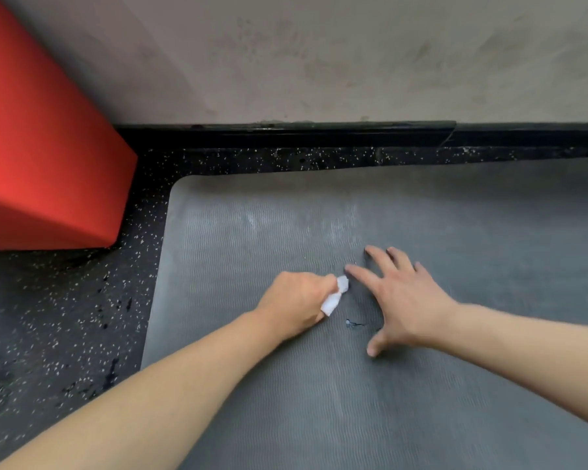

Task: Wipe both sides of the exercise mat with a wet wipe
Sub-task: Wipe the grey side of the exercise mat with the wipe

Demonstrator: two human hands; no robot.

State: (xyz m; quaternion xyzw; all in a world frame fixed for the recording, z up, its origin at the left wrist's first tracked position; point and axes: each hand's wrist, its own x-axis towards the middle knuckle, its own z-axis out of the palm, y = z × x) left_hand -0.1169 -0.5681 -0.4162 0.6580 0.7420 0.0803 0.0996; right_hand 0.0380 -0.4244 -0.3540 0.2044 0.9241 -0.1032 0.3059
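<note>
A grey ribbed exercise mat (472, 215) lies flat on the floor and fills the lower right of the view. My left hand (294, 301) is curled round a small bunched white wet wipe (335, 298) and holds it down on the mat near its middle. Just to the right, my right hand (403, 300) lies flat on the mat with fingers spread, its fingertips close to the wipe. A small dark mark (353, 323) shows on the mat between the two hands. A paler streaky patch (302, 222) lies on the mat beyond the hands.
A large red padded block (41, 157) stands at the left, beside the mat's far left corner. Black speckled rubber flooring (65, 317) surrounds the mat. A black skirting strip (319, 132) runs along the foot of a beige wall (319, 56) just past the mat's far edge.
</note>
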